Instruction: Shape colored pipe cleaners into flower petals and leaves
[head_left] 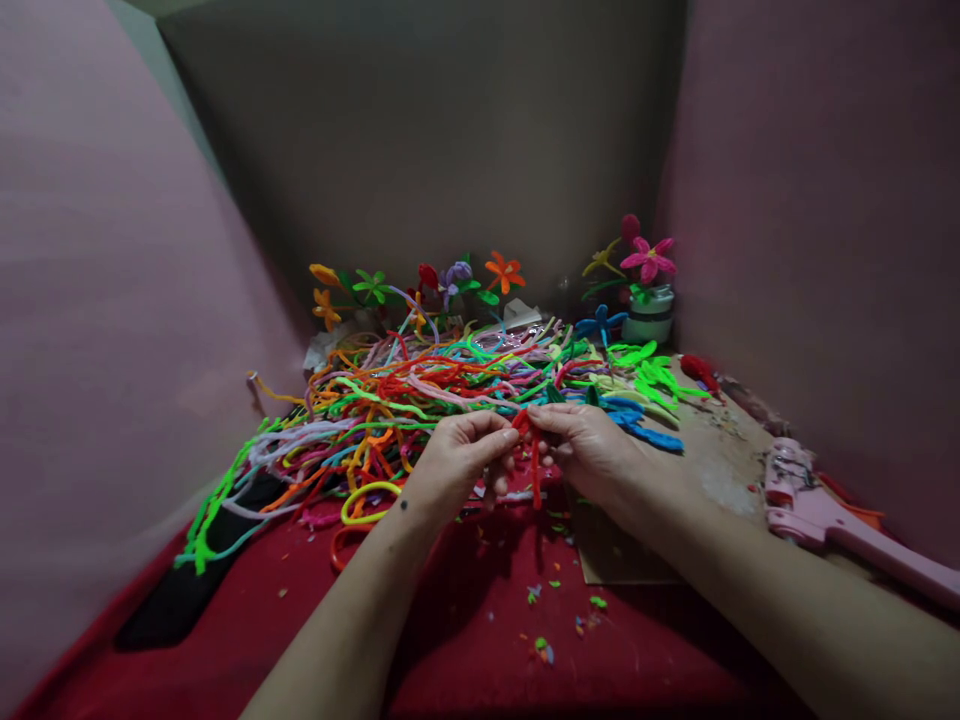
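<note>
Between my two hands is a red pipe cleaner (536, 470), its upper part bent between the fingertips and one end hanging straight down. My left hand (472, 450) pinches it from the left with thumb and forefinger. From the right, my right hand (581, 445) pinches the same piece close by; its other fingers are curled and partly hidden. Just beyond the hands lies a large tangled heap of many-coloured pipe cleaners (420, 385). Blue pipe-cleaner petals (649, 432) lie beside the right hand.
Pipe-cleaner flowers stand along the back, including a pink flower (649, 260) in a small jar (648, 318). A pink glue gun (840, 525) lies at right. Yellow-and-orange-handled scissors (367, 502) are near my left wrist. Fuzz scraps dot the red cloth (465, 640). Walls rise on three sides.
</note>
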